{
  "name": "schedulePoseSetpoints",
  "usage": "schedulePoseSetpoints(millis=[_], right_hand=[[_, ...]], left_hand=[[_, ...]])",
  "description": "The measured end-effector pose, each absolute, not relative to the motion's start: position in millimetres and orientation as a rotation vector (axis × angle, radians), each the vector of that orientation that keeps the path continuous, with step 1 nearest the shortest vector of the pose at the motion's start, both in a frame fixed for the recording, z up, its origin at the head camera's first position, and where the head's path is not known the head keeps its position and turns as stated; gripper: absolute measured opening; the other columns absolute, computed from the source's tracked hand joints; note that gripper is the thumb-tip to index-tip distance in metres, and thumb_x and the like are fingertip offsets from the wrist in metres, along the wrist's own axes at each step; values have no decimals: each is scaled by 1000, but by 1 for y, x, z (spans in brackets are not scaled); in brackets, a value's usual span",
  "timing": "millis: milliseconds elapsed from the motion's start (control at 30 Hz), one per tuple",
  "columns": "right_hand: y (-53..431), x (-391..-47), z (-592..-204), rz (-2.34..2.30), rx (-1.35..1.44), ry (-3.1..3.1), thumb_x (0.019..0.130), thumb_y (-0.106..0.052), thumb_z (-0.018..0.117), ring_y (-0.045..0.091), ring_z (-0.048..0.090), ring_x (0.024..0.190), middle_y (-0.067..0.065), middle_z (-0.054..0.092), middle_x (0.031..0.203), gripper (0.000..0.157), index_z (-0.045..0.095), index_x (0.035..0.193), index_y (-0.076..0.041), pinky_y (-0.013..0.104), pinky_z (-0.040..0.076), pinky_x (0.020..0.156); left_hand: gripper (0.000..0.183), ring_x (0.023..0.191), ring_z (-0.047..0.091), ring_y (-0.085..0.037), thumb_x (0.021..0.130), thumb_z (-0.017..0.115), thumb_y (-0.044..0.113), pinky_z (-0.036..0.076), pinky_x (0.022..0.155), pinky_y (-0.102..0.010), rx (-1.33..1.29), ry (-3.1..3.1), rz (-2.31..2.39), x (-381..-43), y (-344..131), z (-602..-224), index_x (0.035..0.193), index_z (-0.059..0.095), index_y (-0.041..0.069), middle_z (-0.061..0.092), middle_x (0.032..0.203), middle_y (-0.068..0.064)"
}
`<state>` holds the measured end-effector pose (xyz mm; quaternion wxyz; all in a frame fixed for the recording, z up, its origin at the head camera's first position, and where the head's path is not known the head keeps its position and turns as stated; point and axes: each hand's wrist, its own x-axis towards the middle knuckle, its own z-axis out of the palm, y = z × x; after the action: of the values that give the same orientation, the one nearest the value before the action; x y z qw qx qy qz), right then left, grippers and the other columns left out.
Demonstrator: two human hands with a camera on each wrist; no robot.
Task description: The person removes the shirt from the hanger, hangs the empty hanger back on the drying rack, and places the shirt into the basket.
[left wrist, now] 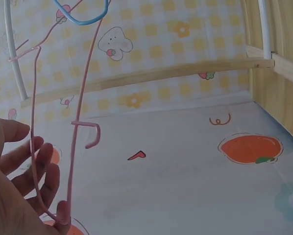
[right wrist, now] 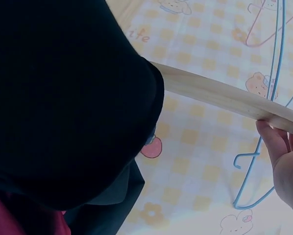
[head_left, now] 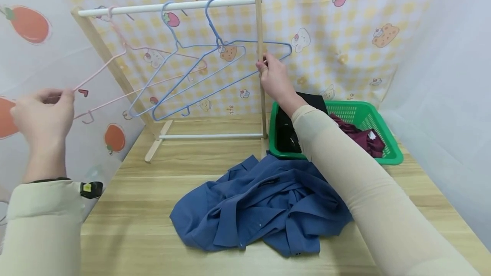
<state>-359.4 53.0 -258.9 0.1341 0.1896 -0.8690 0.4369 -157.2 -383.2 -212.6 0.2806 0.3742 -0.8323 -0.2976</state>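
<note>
A pink wire hanger (head_left: 125,46) hangs at the left of a small clothes rack (head_left: 145,9). My left hand (head_left: 44,114) holds its left end; in the left wrist view, fingers curl around the pink wire beside the thumb. At the rack's right side, my right hand (head_left: 277,81) grips the wooden post (head_left: 259,29) between thumb and fingers. A blue hanger (head_left: 219,41) sticks out past that post, close to the right hand. Between the pink and blue hangers hangs a lighter blue one (head_left: 178,45). The post partly hides the right fingers.
A crumpled blue garment (head_left: 238,212) lies on the wooden table (head_left: 126,233) in front of the rack. Behind the right forearm stands a green basket (head_left: 392,157) with a black garment (head_left: 284,133) and a maroon one (head_left: 358,137). A patterned curtain (head_left: 345,33) hangs behind.
</note>
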Motion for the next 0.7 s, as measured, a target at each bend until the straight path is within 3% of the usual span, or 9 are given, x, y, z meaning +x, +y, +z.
schedulePoseSetpoints(millis=[67, 133, 200, 267, 333, 467, 600, 700], right_hand=[[52, -359, -259, 1266, 552, -2526, 113, -42, 41, 21, 56, 96, 7, 60, 111, 36, 54, 125, -11, 34, 52, 83], [52, -358, -259, 1266, 556, -2528, 113, -42, 41, 22, 56, 97, 7, 59, 111, 36, 54, 125, -11, 34, 52, 82], [52, -358, -259, 1264, 555, -2531, 113, -42, 41, 21, 56, 97, 5, 59, 111, 35, 53, 124, -11, 33, 52, 82], [52, -358, -258, 1267, 554, -2530, 113, -42, 41, 21, 56, 96, 5, 58, 110, 35, 53, 124, -11, 33, 51, 81], [52, -358, -258, 1284, 550, -2535, 113, -42, 41, 21, 56, 94, 5, 57, 108, 35, 53, 125, -11, 33, 51, 80], [55, -358, -255, 1315, 560, -2573, 113, -43, 41, 22, 58, 99, 6, 59, 113, 40, 53, 133, -11, 34, 53, 86], [65, -356, -244, 1251, 613, -2692, 114, -45, 39, 24, 60, 124, 10, 60, 141, 54, 44, 155, -11, 38, 52, 105], [74, -348, -234, 1182, 658, -2820, 114, -47, 41, 30, 54, 143, 17, 48, 161, 69, 23, 168, -8, 43, 47, 118]], left_hand=[[55, 138, 36, 1, 102, 46, 58, 39, 83, -18, 992, -2214, -782, -157, -384, -213, 146, 66, 32, 47, 114, 36], [52, 142, 37, -1, 102, 48, 55, 44, 100, -21, 949, -2186, -775, -156, -385, -213, 147, 65, 33, 52, 135, 30], [52, 150, 34, -5, 102, 50, 51, 34, 121, -27, 878, -2153, -746, -157, -383, -213, 148, 64, 31, 57, 146, 19], [51, 157, 28, -10, 102, 52, 45, 17, 133, -34, 786, -2110, -703, -157, -380, -214, 148, 65, 25, 51, 161, 7], [50, 158, 25, -12, 101, 56, 40, 12, 133, -35, 690, -2074, -663, -158, -375, -214, 145, 67, 19, 51, 162, 3], [45, 149, 32, -8, 98, 61, 32, 19, 128, -34, 500, -2003, -607, -156, -361, -212, 134, 74, 8, 58, 155, 2], [40, 145, 36, -6, 98, 65, 30, 25, 125, -35, 318, -1980, -577, -152, -344, -206, 127, 77, 5, 60, 151, 2], [35, 135, 46, 2, 98, 66, 28, 33, 119, -27, 194, -1987, -595, -147, -327, -200, 119, 79, 3, 65, 138, 15]])
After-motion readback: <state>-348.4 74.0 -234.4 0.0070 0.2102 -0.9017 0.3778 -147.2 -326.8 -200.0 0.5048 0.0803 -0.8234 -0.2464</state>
